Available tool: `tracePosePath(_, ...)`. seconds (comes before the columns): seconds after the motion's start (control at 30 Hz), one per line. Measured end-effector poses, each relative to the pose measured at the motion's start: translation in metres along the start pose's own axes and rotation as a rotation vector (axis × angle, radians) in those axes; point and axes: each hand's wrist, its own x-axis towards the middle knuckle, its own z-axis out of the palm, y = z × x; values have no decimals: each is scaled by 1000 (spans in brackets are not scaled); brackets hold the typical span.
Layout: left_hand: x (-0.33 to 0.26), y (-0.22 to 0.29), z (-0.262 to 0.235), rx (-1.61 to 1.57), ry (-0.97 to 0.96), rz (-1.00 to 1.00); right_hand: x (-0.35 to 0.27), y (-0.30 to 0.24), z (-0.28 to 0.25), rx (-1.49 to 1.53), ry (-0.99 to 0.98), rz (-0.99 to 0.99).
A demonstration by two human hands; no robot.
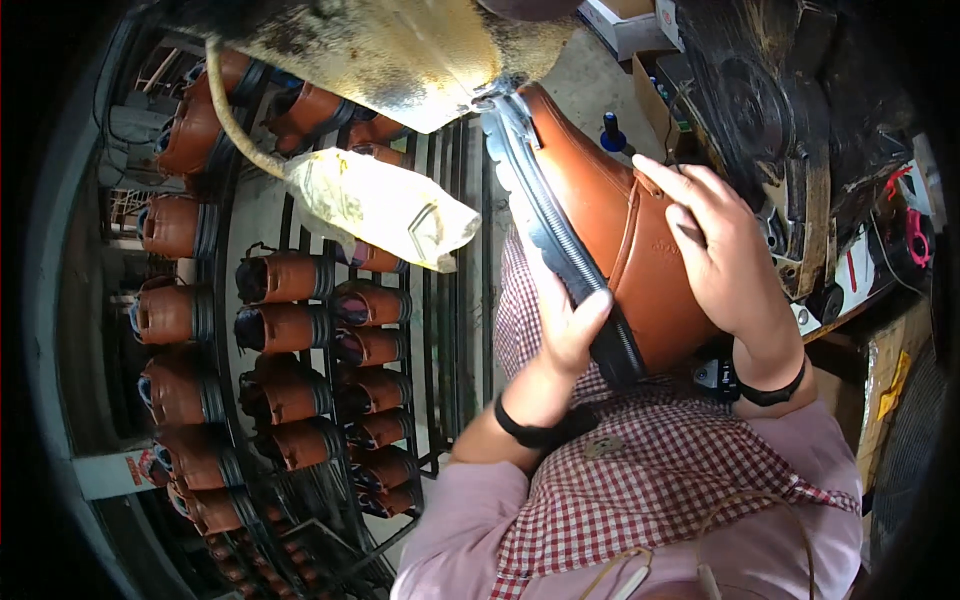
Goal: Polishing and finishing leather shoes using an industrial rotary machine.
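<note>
Brown leather boot (620, 240) held up in front of the chest, sole side turned left, toe end up against the grimy machine head (380, 50) at the top of the view. Black ridged sole (555, 230) running as a long strip from the machine down to the heel near the lap.

Left hand (570, 330) closed around the lower part of the sole, thumb lying across the ridged edge, fingers hidden behind the boot. Black band on the left wrist (525, 432).

Right hand (715, 250) laid flat over the leather upper, fingers spread and curved against the side of the boot, pressing rather than wrapping; gripping the boot together with the other hand. Black band on the right wrist (770, 392) too.

Red-and-white checked apron (650, 470) over pink sleeves (460, 510), filling the bottom of the view just below the boot.

Stained, yellowish wrapped nozzle or bag (385, 210) hanging on a pale hose (228, 110) from the machine, just left of the boot, not touching it as far as can be told.

Metal rack (440, 330) on the left, well apart from the hands, loaded with rows of matching brown boots (285, 325) lying on their sides, openings facing left.

Dark, worn machine body (790, 130) on the right, close behind the right hand. Cardboard boxes (625, 25) on the floor at the top.
</note>
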Motion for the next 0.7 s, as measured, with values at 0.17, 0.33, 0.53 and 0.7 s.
tracePosePath(0.17, -27, 32, 16, -141, 169, -118, 4, -2, 0, 406, 35, 121)
tracePosePath(0.33, -10, 39, -14, -386, 49, -149, -4, 3, -1, 396, 64, 101)
tracePosePath(0.53, 19, 62, -10, -120, 162, -162, -11, 11, 6, 512, 87, 59)
tracePosePath(0.7, 53, 72, -27, 115, 66, -118, -14, 5, 7, 215, 17, 87)
